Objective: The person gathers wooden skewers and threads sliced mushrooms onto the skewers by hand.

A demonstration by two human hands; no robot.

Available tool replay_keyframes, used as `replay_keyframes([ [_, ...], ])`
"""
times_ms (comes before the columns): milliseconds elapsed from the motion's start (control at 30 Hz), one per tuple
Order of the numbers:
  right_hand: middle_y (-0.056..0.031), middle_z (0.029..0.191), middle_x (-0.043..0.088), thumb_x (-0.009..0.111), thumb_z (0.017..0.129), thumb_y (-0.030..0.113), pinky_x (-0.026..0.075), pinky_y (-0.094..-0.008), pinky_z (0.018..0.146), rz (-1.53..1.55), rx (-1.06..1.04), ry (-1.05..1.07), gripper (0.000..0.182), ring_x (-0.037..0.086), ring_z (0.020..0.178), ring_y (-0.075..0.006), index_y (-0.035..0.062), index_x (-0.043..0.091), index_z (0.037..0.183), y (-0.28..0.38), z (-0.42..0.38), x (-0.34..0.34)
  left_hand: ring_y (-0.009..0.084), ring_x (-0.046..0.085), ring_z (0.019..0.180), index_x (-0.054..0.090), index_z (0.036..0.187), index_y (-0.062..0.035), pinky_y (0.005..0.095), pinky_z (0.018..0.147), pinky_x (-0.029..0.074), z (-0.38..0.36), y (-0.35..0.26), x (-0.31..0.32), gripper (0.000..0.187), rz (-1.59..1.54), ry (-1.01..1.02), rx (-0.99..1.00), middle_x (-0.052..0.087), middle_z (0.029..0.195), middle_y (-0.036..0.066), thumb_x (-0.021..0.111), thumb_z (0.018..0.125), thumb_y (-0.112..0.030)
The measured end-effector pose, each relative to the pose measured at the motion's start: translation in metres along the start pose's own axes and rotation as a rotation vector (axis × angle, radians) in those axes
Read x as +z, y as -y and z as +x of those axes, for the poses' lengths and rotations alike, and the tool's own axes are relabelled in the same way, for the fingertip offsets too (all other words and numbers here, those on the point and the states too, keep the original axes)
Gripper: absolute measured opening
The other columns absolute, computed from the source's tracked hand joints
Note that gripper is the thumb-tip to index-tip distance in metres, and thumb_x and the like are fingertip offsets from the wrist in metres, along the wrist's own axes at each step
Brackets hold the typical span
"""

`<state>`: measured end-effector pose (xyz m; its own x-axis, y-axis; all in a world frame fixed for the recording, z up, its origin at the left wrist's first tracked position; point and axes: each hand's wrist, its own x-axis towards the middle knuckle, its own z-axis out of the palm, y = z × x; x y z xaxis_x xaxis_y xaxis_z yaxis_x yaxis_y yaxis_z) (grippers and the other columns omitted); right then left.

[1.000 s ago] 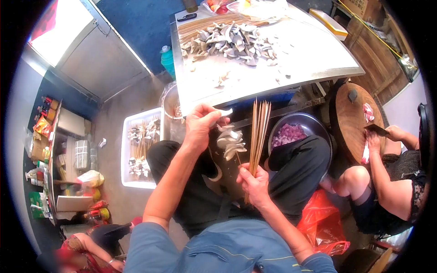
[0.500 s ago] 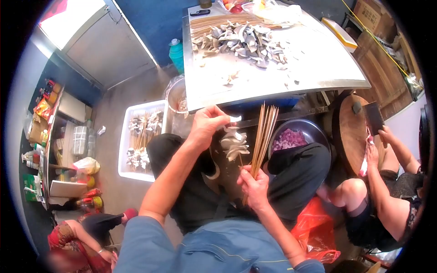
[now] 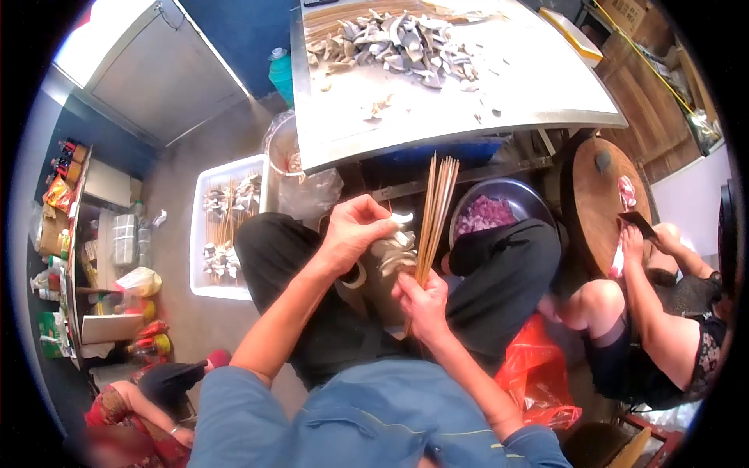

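Note:
My left hand [image 3: 353, 234] pinches a pale mushroom piece [image 3: 402, 219] at the top of a skewer. Just below its fingertips, several curved mushroom pieces [image 3: 394, 255] are threaded close together on that skewer. My right hand [image 3: 422, 303] is closed around a bundle of thin wooden skewers [image 3: 435, 214], which points up and away from me. The loaded skewer's lower end runs into the same right hand, beside the bundle. Both hands are above my lap, between my knees.
A white table [image 3: 538, 86] ahead bears a heap of grey-white mushroom pieces [image 3: 406, 47]. A white tray [image 3: 197, 269] of loaded skewers stands left. A metal bowl [image 3: 538, 201] holds chopped purplish pieces. At right, a co-worker's hands cut meat with a cleaver [image 3: 640, 225] on a round block [image 3: 597, 210].
My two hands have come closer together, the right one rising toward the threaded pieces. The view has shifted slightly. The co-worker's cleaver has come down toward the meat.

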<state>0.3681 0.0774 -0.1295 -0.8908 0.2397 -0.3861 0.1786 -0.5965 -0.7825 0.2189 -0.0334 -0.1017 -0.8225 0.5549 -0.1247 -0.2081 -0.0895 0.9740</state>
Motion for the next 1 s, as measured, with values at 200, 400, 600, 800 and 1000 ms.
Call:
replay_keyframes([
  [200,-0.0042,0.068,0.058,0.057,0.091,0.009,0.025,-0.0177,0.037,-0.018,0.001,-0.018,0.009,0.035,0.04,-0.0026,0.0046,0.057,0.099,-0.005,0.002,-0.002,0.0087,0.059,0.072,0.062,0.081,-0.0019,0.0226,0.068,0.049,-0.004,0.01,0.0,0.011,0.044,-0.006,0.013,0.065,0.08,0.004,0.073,0.079,-0.004],
  [400,-0.0049,0.069,0.059,0.058,0.093,0.018,0.024,-0.0182,0.037,-0.012,-0.023,0.007,0.014,0.033,0.04,-0.0028,0.0051,0.058,0.098,0.009,0.011,-0.002,0.0071,0.058,0.074,0.062,0.083,-0.0022,0.0218,0.068,0.047,0.008,-0.012,-0.001,0.008,-0.041,-0.128,0.177,0.063,0.082,0.001,0.07,0.081,-0.005],
  [600,-0.0022,0.069,0.06,0.056,0.094,0.016,0.032,-0.0177,0.043,-0.096,-0.176,-0.042,0.015,0.042,0.048,-0.0024,0.0034,0.059,0.102,0.012,0.011,-0.002,0.0092,0.058,0.075,0.064,0.095,-0.0008,0.0226,0.071,0.047,0.003,-0.029,-0.007,0.016,0.657,-0.303,0.469,0.063,0.083,0.001,0.067,0.087,-0.015],
  [800,0.0,0.076,0.063,0.055,0.095,0.017,0.038,-0.0192,0.052,-0.335,-0.308,0.002,0.021,0.046,0.058,-0.002,0.0017,0.06,0.108,0.016,0.018,0.008,0.0089,0.058,0.072,0.06,0.103,0.001,0.0228,0.063,0.047,-0.006,-0.044,0.012,0.024,0.198,-0.1,0.004,0.064,0.088,0.004,0.063,0.09,-0.02],
  [1000,-0.0046,0.076,0.064,0.053,0.095,0.017,0.034,-0.0177,0.043,-0.109,-0.117,0.117,0.023,0.043,0.048,-0.0031,0.0021,0.056,0.113,0.014,0.016,0.008,0.0149,0.067,0.08,0.06,0.115,-0.0002,0.0251,0.066,0.056,0.001,-0.039,-0.001,0.026,-0.168,-0.104,-0.032,0.067,0.099,0.009,0.056,0.089,-0.007],
])
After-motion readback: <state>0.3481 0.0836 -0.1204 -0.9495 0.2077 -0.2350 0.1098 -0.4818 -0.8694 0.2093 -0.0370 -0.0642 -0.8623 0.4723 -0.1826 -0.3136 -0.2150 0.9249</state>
